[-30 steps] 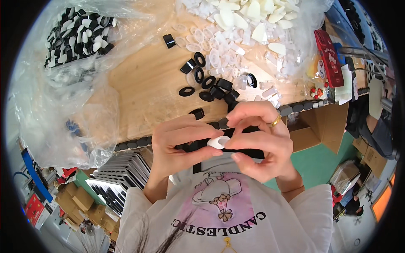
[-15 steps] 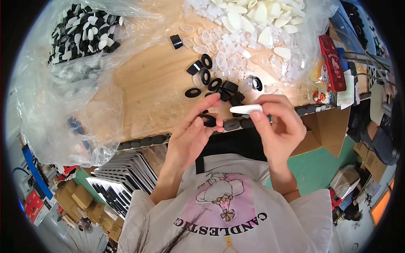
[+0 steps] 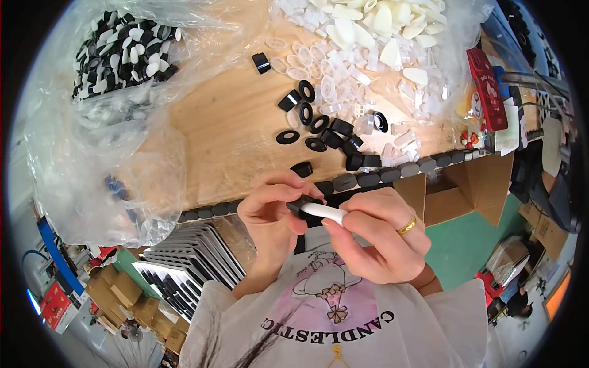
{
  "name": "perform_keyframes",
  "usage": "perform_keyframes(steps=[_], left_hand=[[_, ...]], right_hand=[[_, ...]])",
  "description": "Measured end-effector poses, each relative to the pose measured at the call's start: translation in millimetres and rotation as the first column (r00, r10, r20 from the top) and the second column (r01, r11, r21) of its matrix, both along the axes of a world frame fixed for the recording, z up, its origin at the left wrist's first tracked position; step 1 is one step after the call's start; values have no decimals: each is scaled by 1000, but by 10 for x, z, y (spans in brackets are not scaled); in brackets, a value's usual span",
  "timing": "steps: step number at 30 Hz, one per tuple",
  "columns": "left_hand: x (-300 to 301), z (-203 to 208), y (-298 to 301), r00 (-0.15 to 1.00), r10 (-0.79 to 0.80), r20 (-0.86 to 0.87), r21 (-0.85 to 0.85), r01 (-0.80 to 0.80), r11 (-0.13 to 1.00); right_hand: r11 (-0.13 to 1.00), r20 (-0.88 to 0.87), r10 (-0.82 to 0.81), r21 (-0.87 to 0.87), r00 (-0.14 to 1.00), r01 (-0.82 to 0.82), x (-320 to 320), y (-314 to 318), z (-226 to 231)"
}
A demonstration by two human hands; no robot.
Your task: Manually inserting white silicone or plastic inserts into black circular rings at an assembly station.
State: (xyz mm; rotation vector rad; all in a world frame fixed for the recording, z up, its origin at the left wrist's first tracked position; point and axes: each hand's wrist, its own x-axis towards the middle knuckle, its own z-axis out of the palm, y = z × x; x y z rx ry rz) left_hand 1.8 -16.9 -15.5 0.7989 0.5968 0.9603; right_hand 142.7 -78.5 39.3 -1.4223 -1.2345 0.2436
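My left hand [image 3: 273, 211] pinches a small black oval cap [image 3: 297, 207] in front of the table edge. Between the fingers of my right hand [image 3: 383, 236] is a white teardrop-shaped piece [image 3: 324, 212], and its far end meets the opening of the black cap. How deep it sits in the cap is hidden by my fingers. Just beyond my hands, more black oval caps [image 3: 332, 138] lie loose on the wooden tabletop [image 3: 227, 122]. Clear plastic oval pieces [image 3: 328, 89] spread behind them, with a pile of cream-white teardrop pieces [image 3: 383, 21] at the back.
A plastic bag [image 3: 141, 141] on the left lies by a heap of black-and-white joined pieces [image 3: 126, 52]. Dark padding [image 3: 368, 179] lines the table edge. A red phone case [image 3: 488, 89] is at the right, above an open cardboard box [image 3: 457, 205]. Stacked panels [image 3: 190, 260] stand lower left.
My right hand has moved left and down, bringing the white piece against the black cap. My left hand has turned and lowered slightly, its fingers closing round the cap.
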Motion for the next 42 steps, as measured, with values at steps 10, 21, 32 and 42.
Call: perform_keyframes(steps=[10,21,32,42], left_hand=[[-24,64,-13,995,-1,-103,96,11,995],[-75,157,24,967,-64,-248,73,85,994],[-18,260,52,982,-150,-118,-43,146,988],[-154,165,181,847,90,-524,516,232,824]], right_hand=[[999,35,-28,-33,999,30,-76,23,-30],[966,-321,21,-238,947,-102,-13,-49,-124],[987,-686,27,-99,727,-130,-45,-135,-177],[957,-324,196,-142,926,-252,84,-36,11]])
